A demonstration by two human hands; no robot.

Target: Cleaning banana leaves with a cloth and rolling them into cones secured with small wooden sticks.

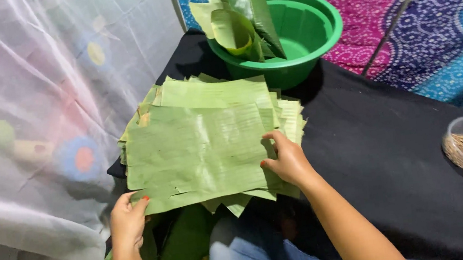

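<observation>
Both forearms are bare, no sleeves showing. Red polish marks the nails of the left hand (127, 225) and right hand (288, 161). Blue jeans (255, 255) cover the legs.
</observation>
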